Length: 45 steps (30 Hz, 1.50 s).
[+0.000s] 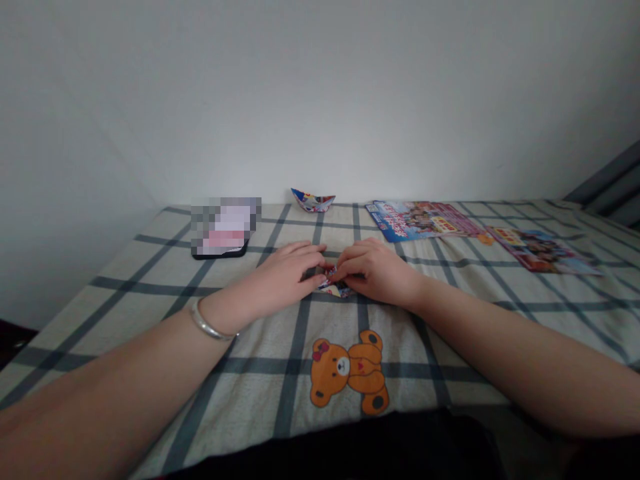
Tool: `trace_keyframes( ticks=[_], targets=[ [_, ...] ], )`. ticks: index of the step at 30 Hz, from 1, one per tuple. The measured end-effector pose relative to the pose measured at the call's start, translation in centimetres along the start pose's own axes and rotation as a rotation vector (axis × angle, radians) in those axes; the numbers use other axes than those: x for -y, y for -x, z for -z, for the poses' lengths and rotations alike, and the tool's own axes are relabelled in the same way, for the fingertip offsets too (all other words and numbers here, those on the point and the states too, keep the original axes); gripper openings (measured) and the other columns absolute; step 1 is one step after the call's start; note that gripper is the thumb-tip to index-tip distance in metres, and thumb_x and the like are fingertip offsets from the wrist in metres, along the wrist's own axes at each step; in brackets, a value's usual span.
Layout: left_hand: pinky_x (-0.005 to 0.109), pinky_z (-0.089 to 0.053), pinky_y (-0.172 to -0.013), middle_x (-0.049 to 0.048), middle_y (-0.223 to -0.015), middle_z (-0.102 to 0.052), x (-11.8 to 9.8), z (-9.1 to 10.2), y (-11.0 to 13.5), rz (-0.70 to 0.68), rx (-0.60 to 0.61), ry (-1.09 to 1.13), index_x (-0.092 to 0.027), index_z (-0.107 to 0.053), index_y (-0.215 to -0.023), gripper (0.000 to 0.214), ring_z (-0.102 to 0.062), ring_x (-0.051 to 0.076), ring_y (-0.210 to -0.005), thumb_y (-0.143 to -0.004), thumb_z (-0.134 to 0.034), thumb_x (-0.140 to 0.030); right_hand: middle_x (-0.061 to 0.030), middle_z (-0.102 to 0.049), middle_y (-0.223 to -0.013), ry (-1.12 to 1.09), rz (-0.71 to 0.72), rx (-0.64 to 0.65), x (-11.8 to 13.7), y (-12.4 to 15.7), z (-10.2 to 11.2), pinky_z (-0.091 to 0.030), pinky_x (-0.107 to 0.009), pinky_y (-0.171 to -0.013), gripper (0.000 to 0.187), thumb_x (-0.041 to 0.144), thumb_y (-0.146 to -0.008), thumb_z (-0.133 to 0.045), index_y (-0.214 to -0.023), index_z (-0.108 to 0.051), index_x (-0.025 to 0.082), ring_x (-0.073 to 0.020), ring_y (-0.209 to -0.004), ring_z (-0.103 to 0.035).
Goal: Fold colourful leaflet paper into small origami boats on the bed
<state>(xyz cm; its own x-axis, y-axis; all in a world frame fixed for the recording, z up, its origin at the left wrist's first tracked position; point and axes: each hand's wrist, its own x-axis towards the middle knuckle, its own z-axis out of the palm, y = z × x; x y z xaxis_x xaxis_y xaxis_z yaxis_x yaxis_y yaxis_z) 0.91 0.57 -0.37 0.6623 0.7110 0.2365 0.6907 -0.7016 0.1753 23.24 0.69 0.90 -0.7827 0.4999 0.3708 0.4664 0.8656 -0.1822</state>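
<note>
My left hand (285,275) and my right hand (376,270) meet at the middle of a checked cloth (150,280). Between them lies a small folded piece of coloured printed paper (336,287), mostly hidden under the fingers. Both hands press and pinch it against the cloth, fingers curled onto it. A silver bangle (210,325) circles my left wrist. A finished paper boat (313,199) of the same printed paper stands at the far edge by the wall.
A phone (223,230) lies at the far left of the cloth. Two colourful printed leaflets (425,220) (543,250) lie at the far right. An orange bear picture (350,370) is printed on the cloth near me. A white wall rises behind.
</note>
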Motion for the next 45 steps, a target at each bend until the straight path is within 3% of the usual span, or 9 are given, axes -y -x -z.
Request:
trace_keyframes(
  ticks=[4, 11, 16, 26, 34, 41, 45],
  targets=[
    [0.048, -0.031, -0.113, 0.0071, -0.148, -0.045, 0.0, 0.3, 0.0, 0.063, 0.078, -0.012, -0.024, -0.060, -0.123, 0.034, -0.036, 0.028, -0.139, -0.094, -0.050, -0.039, -0.0006, -0.074, -0.092, -0.013, -0.015, -0.007, -0.1, -0.1, 0.0, -0.042, -0.032, -0.079, 0.022, 0.008, -0.082, -0.062, -0.089, -0.076, 0.023, -0.0162, -0.087, -0.065],
    [0.061, -0.020, -0.113, 0.0007, -0.154, -0.037, -0.4, 0.3, 0.3, 0.137, 0.134, -0.040, -0.031, -0.055, -0.129, 0.037, -0.024, 0.034, -0.144, -0.096, -0.043, -0.045, -0.0023, -0.074, -0.091, -0.004, -0.014, 0.057, -0.1, -0.1, 0.6, -0.045, -0.028, -0.079, 0.020, 0.013, -0.087, -0.060, -0.093, -0.076, 0.021, -0.0147, -0.085, -0.065],
    [0.060, -0.022, -0.113, 0.0011, -0.155, -0.035, -0.9, 0.3, 0.8, 0.112, 0.121, -0.117, -0.030, -0.052, -0.132, 0.041, -0.025, 0.033, -0.144, -0.100, -0.033, -0.047, -0.0041, -0.072, -0.089, 0.203, -0.098, 0.101, 0.5, 0.3, 1.4, -0.044, -0.031, -0.076, 0.019, 0.017, -0.088, -0.058, -0.095, -0.075, 0.020, -0.0177, -0.083, -0.063],
    [0.054, -0.023, -0.114, 0.0047, -0.156, -0.034, -0.9, -0.3, 1.3, 0.044, 0.078, -0.241, -0.027, -0.048, -0.137, 0.045, -0.028, 0.029, -0.144, -0.103, -0.023, -0.043, -0.0027, -0.074, -0.086, 0.328, -0.187, 0.152, 1.0, 0.4, 2.2, -0.044, -0.032, -0.076, 0.021, 0.016, -0.084, -0.060, -0.092, -0.077, 0.023, -0.0199, -0.085, -0.062],
    [0.056, -0.021, -0.114, 0.0054, -0.154, -0.037, -1.0, -0.2, 1.3, 0.057, 0.073, -0.186, -0.027, -0.049, -0.134, 0.041, -0.026, 0.029, -0.144, -0.102, -0.028, -0.040, -0.0042, -0.074, -0.087, 0.195, -0.255, 0.156, 0.5, 0.5, 2.3, -0.047, -0.037, -0.083, 0.024, 0.010, -0.078, -0.063, -0.090, -0.079, 0.024, -0.0232, -0.091, -0.061],
    [0.055, -0.022, -0.115, 0.0041, -0.153, -0.038, -0.9, -0.4, 1.3, 0.063, 0.043, -0.105, -0.029, -0.052, -0.132, 0.038, -0.028, 0.028, -0.143, -0.101, -0.032, -0.039, -0.0011, -0.074, -0.080, -0.024, -0.289, 0.172, -1.4, 0.8, 2.0, -0.047, -0.029, -0.067, 0.025, 0.011, -0.077, -0.065, -0.091, -0.079, 0.027, -0.0145, -0.071, -0.062],
    [0.053, -0.021, -0.117, 0.0050, -0.153, -0.039, -0.6, -0.6, 1.4, 0.069, 0.031, -0.093, -0.026, -0.048, -0.135, 0.041, -0.027, 0.028, -0.144, -0.101, -0.033, -0.041, 0.0006, -0.074, -0.078, -0.116, -0.383, 0.174, -1.7, 0.8, 1.9, -0.044, -0.026, -0.060, 0.014, 0.022, -0.081, -0.066, -0.088, -0.078, 0.026, -0.0122, -0.067, -0.063]
  ],
)
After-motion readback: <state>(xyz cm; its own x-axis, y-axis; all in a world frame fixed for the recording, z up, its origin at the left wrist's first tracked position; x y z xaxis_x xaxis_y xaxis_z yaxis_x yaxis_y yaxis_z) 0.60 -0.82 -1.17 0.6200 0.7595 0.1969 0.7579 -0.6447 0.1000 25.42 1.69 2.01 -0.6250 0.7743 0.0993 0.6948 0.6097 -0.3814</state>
